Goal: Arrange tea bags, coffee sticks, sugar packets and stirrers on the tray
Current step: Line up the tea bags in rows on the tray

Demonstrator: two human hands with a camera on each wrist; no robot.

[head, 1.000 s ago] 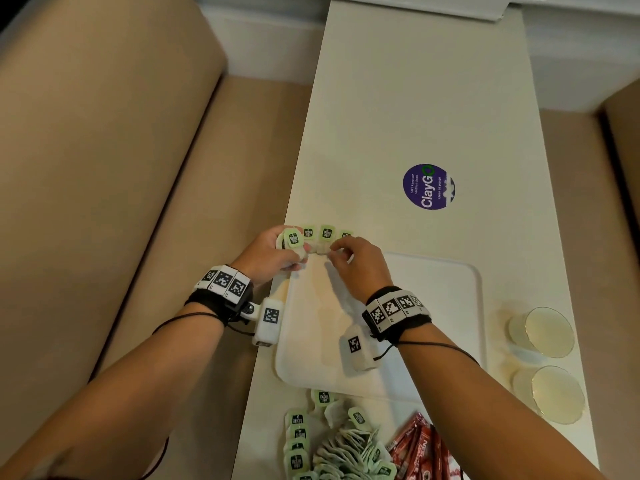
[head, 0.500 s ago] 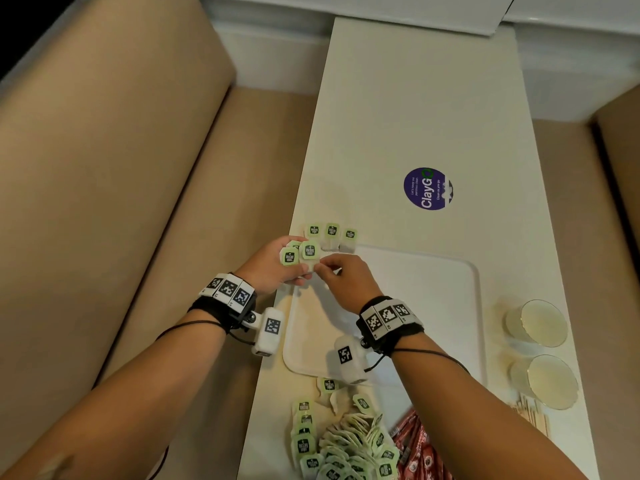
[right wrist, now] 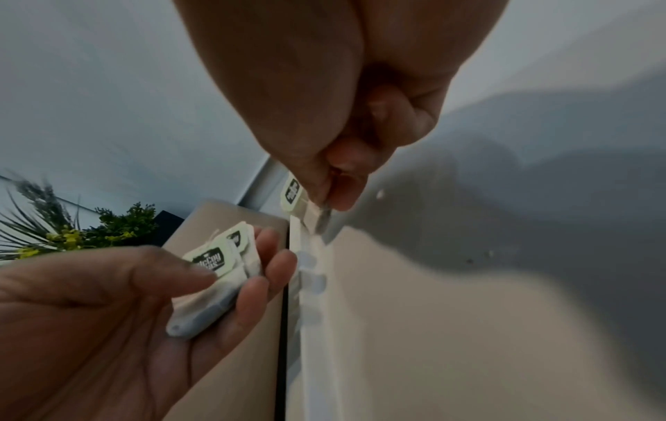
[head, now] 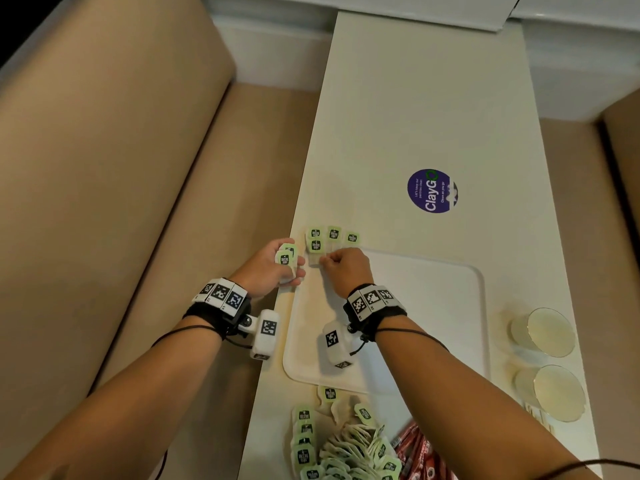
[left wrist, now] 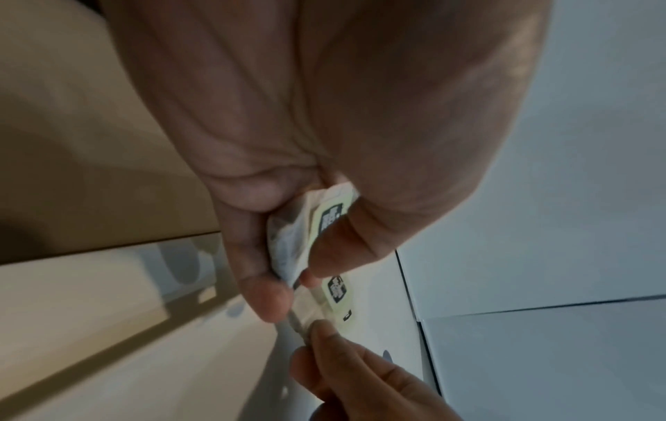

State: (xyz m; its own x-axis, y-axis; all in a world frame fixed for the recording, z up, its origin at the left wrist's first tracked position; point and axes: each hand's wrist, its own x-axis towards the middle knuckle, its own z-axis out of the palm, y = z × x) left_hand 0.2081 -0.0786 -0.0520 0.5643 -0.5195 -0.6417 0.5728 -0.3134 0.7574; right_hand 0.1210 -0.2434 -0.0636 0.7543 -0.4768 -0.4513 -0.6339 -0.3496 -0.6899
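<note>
A white tray (head: 433, 306) lies on the long table. Along its far left rim stand several tea bags (head: 333, 234) with green tags. My right hand (head: 341, 266) pinches one tea bag (right wrist: 299, 199) at the tray's far left corner, beside that row. My left hand (head: 277, 265) hovers just left of the tray edge and grips a small stack of tea bags (right wrist: 220, 273), also seen as tea bags (left wrist: 306, 228) between thumb and fingers. A loose pile of tea bags (head: 339, 441) lies on the table nearer than the tray, with red coffee sticks (head: 415, 452) to its right.
Two glasses (head: 549, 332) stand on the table right of the tray, with wooden stirrers (head: 540, 415) by the nearer one. A round purple sticker (head: 432, 190) marks the table beyond the tray. Beige bench seats flank the table on both sides.
My right hand has taken a tea bag from the left hand's stack and moved it down to the tray's far left corner. The left hand has drifted slightly left and nearer.
</note>
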